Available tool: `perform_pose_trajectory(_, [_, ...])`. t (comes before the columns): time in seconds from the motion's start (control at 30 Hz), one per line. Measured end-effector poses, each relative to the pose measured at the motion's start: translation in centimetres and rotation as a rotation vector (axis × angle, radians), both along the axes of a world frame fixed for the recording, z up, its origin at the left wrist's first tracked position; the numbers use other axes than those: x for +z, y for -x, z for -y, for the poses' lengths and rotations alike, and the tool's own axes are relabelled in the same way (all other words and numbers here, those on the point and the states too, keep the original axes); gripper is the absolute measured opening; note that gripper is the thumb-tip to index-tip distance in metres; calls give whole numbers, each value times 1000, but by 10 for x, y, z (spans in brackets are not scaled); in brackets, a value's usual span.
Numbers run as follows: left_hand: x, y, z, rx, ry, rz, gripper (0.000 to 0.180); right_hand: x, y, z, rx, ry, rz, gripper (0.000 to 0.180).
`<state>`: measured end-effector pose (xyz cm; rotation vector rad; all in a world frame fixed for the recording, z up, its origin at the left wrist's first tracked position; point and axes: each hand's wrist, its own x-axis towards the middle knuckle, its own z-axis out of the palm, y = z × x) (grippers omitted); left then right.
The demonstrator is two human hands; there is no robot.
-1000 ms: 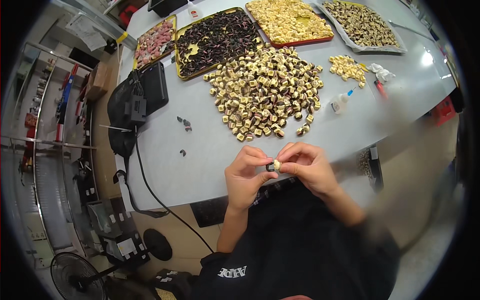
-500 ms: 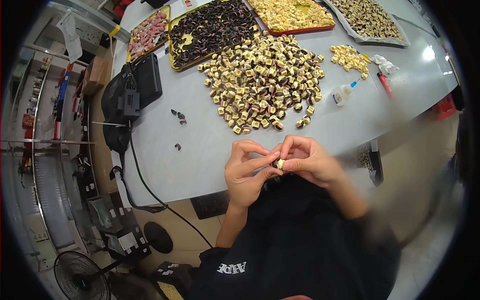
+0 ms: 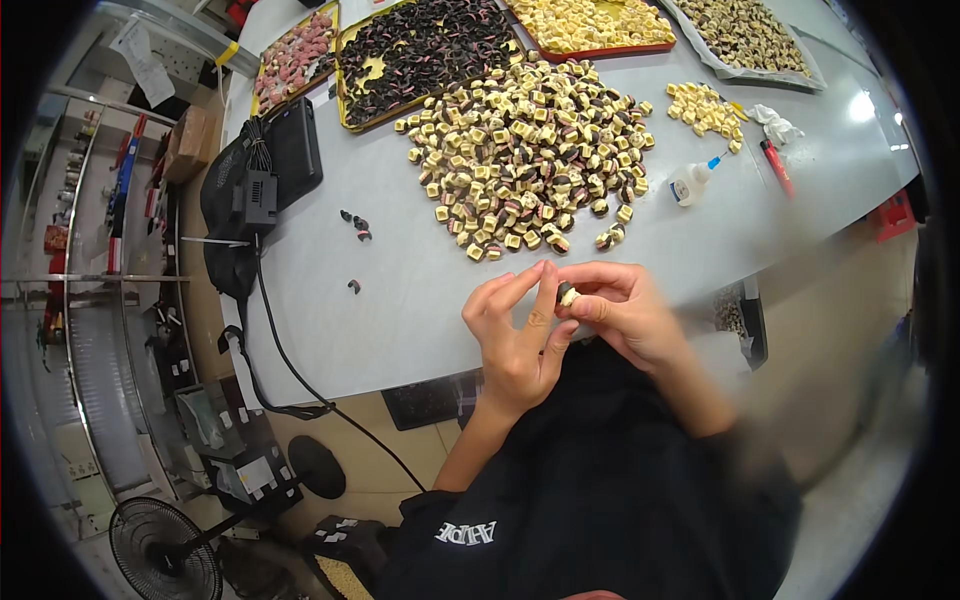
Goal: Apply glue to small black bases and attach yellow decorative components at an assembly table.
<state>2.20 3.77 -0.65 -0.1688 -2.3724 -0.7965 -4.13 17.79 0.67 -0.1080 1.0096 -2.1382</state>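
Observation:
Between the thumb and fingers of my right hand [image 3: 622, 312] is a small black-and-cream piece [image 3: 567, 293]. My left hand [image 3: 518, 335] is right beside it, fingers stretched out and thumb apart, with nothing visible in its grasp. Its fingertips are close to those of the right hand; whether they touch the piece I cannot tell. Beyond both hands lies a big pile of similar cream, black and pink pieces [image 3: 530, 150]. A few dark curved bits [image 3: 358, 226] lie on the grey table [image 3: 330, 330] to the left.
Along the far side are trays of pink pieces [image 3: 298, 60], dark curved pieces [image 3: 425, 55], cream pieces [image 3: 595, 25] and finished-looking pieces [image 3: 745, 38]. At right are loose cream pieces [image 3: 703, 108], a blue-tipped bottle [image 3: 690, 185], a red pen-like tool [image 3: 776, 168] and crumpled tissue [image 3: 777, 126]. A black cable [image 3: 290, 365] crosses the left edge.
My left hand has let go of the small piece, and its fingers have straightened and spread. The piece stays in my right hand, turned a little.

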Motion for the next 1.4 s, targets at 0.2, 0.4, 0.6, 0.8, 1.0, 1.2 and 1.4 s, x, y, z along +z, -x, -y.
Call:
perform_pose_trajectory(0.2, [0,2,1,-51,-103,26,45,-13,-1,3,-67,-31,-155,33])
perform_pose_trajectory(0.4, [1,3,1,-64,-103,40,46,-18,0,8,-136,18,-311,32])
perform_pose_trajectory(0.6, [-7,2,6,-83,-262,-89,36,-12,0,8,-119,12,-424,31])
perform_pose_trajectory(0.8, [-13,3,3,-90,-346,-181,34,-5,3,1,-36,-135,-589,27])
perform_pose_trajectory(1.0, [-16,5,2,-71,-330,-249,31,-5,8,-4,-27,-333,-790,26])
perform_pose_trajectory(1.2, [-17,5,3,-86,-418,-223,28,-7,5,-2,-70,-186,-487,25])
perform_pose_trajectory(1.4, [-17,2,8,-117,-424,-199,29,-5,8,0,89,-66,-258,23])
